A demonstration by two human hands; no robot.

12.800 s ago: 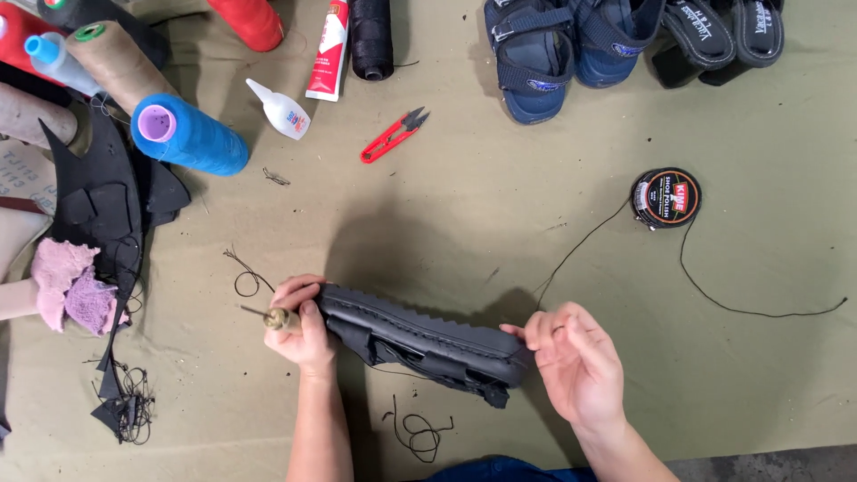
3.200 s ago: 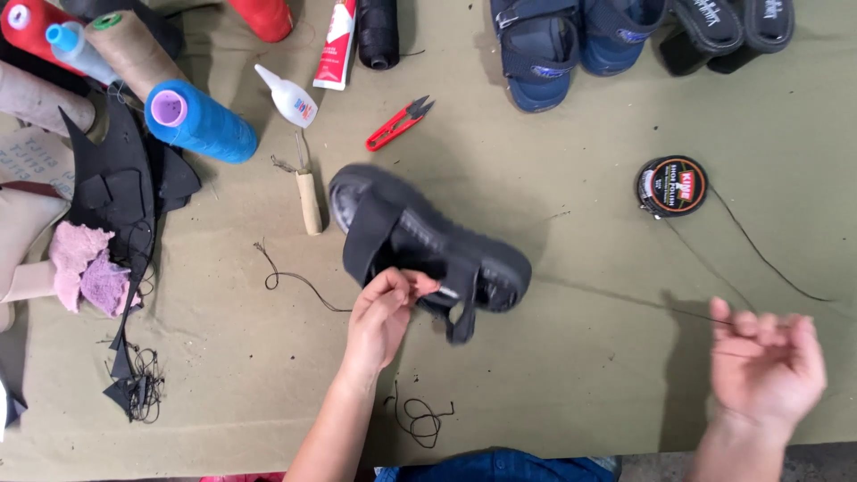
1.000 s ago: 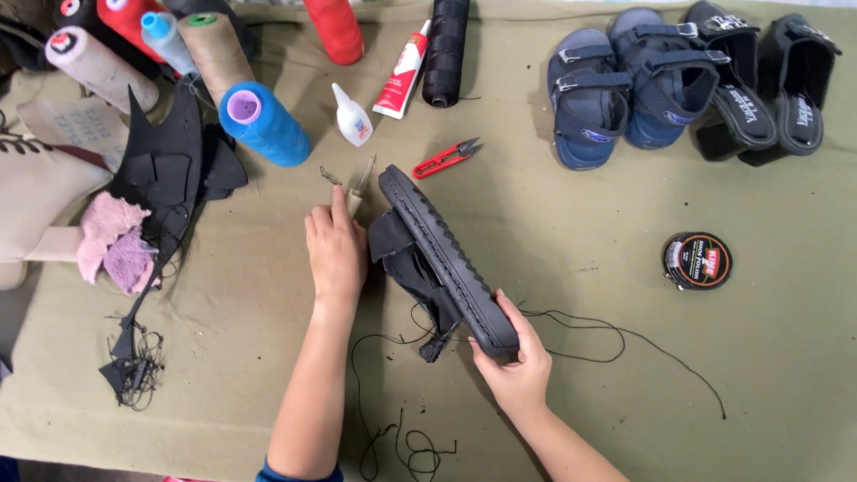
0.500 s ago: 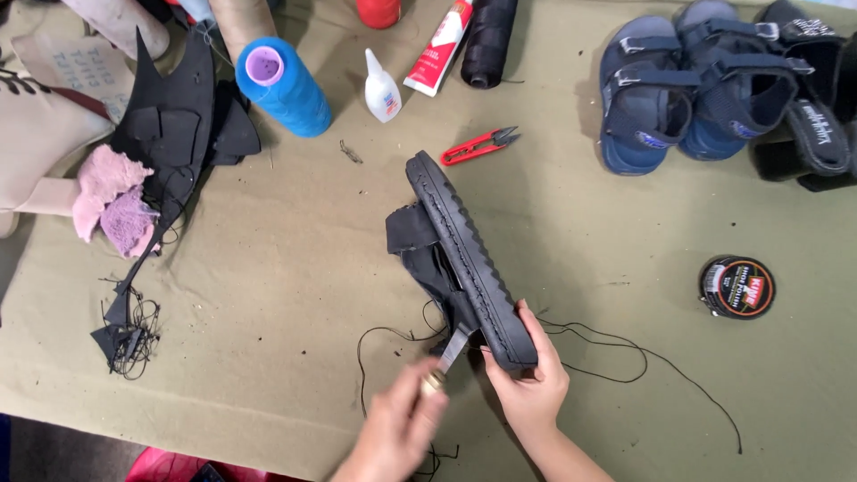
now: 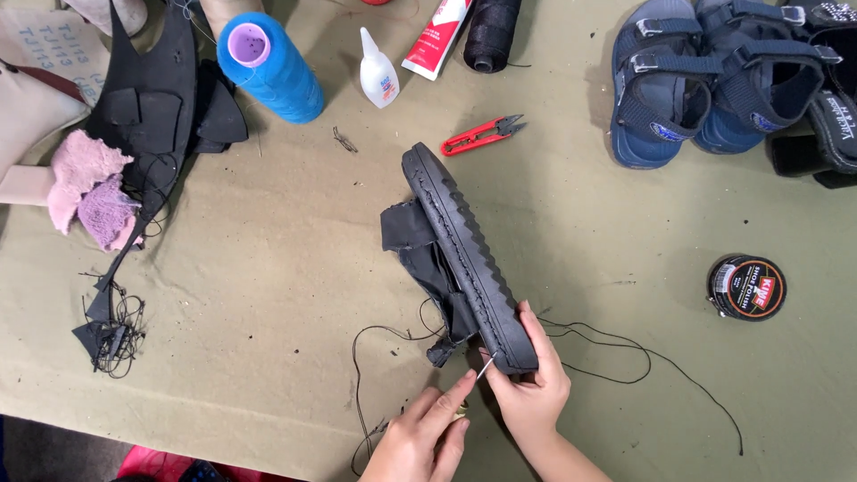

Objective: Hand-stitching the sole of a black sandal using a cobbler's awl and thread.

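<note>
A black sandal (image 5: 460, 250) stands on its side in the middle of the olive cloth, tread facing right and straps hanging to the left. My right hand (image 5: 534, 384) grips its near end from below. My left hand (image 5: 427, 433) pinches a thin metal needle (image 5: 484, 366) whose tip touches the sole's edge at that end. A black thread (image 5: 616, 353) trails from the sandal across the cloth in loops on both sides.
Red thread snips (image 5: 482, 134), a glue bottle (image 5: 378, 69), a red-and-white tube (image 5: 435, 36), a blue thread cone (image 5: 268, 64) and a black spool (image 5: 489, 31) lie beyond. Blue sandals (image 5: 696, 76) sit far right, a polish tin (image 5: 746, 287) at right, black and pink scraps (image 5: 116, 170) at left.
The sandal went from lying flat to standing on its side. My left hand left the far end, came to the near end with the needle, and the view shifted closer.
</note>
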